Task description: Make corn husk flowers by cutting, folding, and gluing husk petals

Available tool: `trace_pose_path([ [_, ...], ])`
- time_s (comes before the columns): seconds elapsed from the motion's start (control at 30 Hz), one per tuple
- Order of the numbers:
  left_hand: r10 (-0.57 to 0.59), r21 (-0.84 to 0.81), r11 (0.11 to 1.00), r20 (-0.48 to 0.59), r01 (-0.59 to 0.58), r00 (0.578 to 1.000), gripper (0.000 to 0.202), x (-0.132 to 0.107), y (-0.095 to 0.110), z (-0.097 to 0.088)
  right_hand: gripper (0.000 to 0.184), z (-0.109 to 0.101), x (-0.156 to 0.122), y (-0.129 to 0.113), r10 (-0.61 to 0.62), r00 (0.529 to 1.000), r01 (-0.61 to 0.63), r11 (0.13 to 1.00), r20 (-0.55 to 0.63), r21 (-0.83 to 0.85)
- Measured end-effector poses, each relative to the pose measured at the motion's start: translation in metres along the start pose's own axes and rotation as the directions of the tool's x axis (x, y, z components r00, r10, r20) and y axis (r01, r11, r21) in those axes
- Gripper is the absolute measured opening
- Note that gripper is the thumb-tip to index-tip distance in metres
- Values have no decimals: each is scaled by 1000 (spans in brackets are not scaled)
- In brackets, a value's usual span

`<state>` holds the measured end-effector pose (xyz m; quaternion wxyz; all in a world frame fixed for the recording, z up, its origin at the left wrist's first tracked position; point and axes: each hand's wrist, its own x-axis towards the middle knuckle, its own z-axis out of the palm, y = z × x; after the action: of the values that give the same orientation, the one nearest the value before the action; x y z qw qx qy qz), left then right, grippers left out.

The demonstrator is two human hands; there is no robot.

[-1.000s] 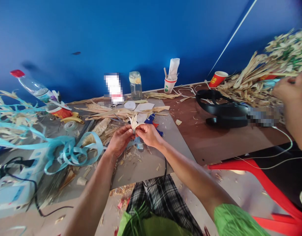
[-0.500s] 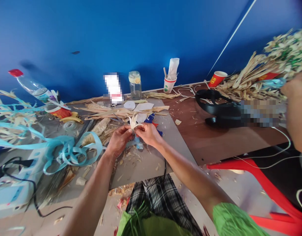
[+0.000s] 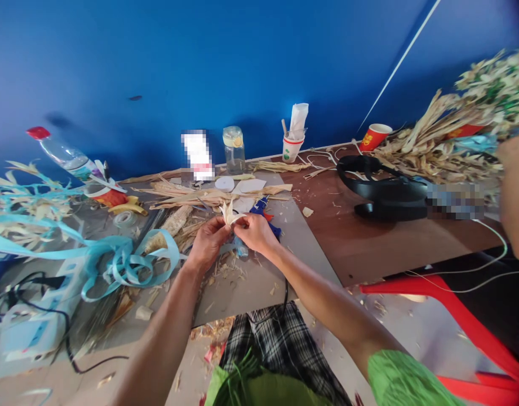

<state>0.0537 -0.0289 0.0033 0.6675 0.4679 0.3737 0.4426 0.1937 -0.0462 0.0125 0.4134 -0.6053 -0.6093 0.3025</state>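
A small cream flower with pointed petals, seemingly of dried husk, stands upright between my two hands over the grey board. My left hand pinches its base with closed fingers. From the other side, my right hand has thumb and forefinger closed at a petal and the base. Just behind the right hand lies a blue glue gun, partly covered by it. Below the fingers is a crumpled light-blue piece. Dried husk strips lie beyond my hands.
Light-blue ribbon and a white power strip are at left. Along the wall stand a phone, a clear bottle and paper cups. Black headgear lies right, near another person's arm.
My hands stay together on the flower, with the petals leaning slightly differently. The whole view has shifted a little, and the other person's arm has moved toward the right edge.
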Motion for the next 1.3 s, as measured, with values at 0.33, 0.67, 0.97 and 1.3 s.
trace_pose_path([
  [0.33, -9, -26, 1000, -8, 9, 1000, 26, 0, 3, 7, 16, 4, -4, -1, -94, 995, 93, 995, -24, -46],
  [0.67, -77, -180, 980, 62, 87, 995, 26, 0, 6, -1, 9, 0, -9, -2, -323, 945, 325, 944, 41, -58],
  [0.97, -122, -268, 948, 185, 170, 975, 26, -1, 8, 2, 10, 5, -9, -3, -206, 978, 204, 977, 32, 62],
  [1.3, -53, -273, 957, 157, 95, 986, 27, -2, 7, -9, 15, 0, -5, -3, -65, 981, -43, 849, 184, 526],
])
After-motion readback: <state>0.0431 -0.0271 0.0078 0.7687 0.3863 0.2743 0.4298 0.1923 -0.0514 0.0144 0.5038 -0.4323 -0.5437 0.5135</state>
